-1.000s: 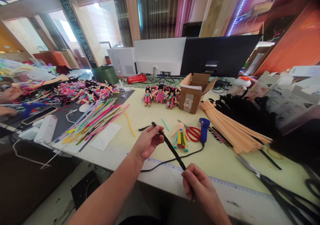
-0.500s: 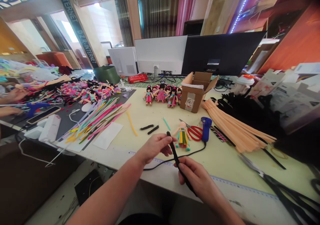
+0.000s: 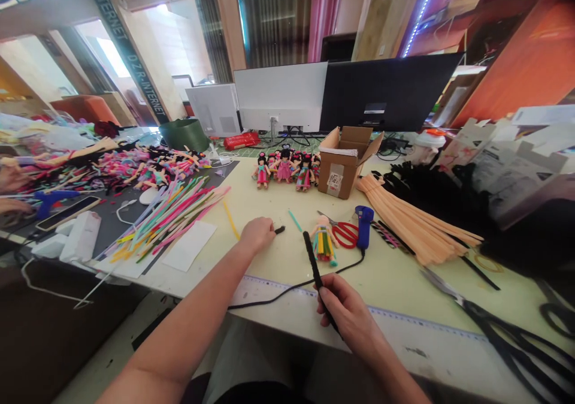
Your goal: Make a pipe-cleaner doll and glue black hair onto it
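Observation:
My right hand [image 3: 344,302] is closed around a black fuzzy pipe-cleaner strip [image 3: 313,257], which points up and away above the table's front edge. My left hand [image 3: 258,234] rests low over the tabletop with its fingers curled down, closed on a short black pipe-cleaner piece [image 3: 280,230]; one end sticks out to the right, and the fingertips are mostly hidden. Between and beyond the hands lies a small doll [image 3: 323,240] with a striped yellow and green skirt and a bare head. Red-handled scissors [image 3: 345,234] and a blue glue gun [image 3: 364,227] lie right of it.
Finished dolls [image 3: 284,167] stand beside a cardboard box [image 3: 336,173]. Peach stems [image 3: 404,218] and large black scissors [image 3: 476,311] lie right; colourful stems [image 3: 175,218] left. The glue gun's cord [image 3: 269,301] crosses the front. A co-worker's hand [image 3: 13,206] shows far left.
My left hand has let go of the long black strip and moved left and away onto the short black pieces. My right hand keeps holding the strip. The view has shifted slightly.

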Demonstrator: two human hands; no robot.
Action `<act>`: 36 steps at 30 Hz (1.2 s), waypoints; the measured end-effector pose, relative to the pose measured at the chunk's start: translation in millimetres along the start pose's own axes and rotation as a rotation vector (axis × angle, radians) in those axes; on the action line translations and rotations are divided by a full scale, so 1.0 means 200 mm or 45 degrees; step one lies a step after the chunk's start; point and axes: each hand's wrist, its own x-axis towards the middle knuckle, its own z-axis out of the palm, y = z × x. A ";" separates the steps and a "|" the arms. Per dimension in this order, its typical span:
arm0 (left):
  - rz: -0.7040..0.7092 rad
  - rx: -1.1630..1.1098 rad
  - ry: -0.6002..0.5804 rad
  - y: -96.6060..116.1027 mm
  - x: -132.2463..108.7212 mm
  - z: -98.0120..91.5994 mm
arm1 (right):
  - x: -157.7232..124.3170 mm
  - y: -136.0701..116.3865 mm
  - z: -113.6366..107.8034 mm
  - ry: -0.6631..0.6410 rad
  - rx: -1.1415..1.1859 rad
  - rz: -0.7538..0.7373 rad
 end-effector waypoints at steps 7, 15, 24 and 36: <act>0.002 -0.706 -0.191 0.14 -0.17 0.02 | 0.03 0.04 0.02 0.108 0.042 -0.216; -0.124 -1.458 -0.389 0.31 -0.34 0.05 | 0.02 0.05 0.01 0.213 -0.056 -0.352; -0.068 -1.480 -0.435 0.36 -0.37 0.06 | 0.00 0.06 0.00 0.292 -0.395 -0.478; -0.090 -1.424 -0.413 0.38 -0.38 0.07 | -0.02 0.00 -0.01 0.240 -0.432 -0.477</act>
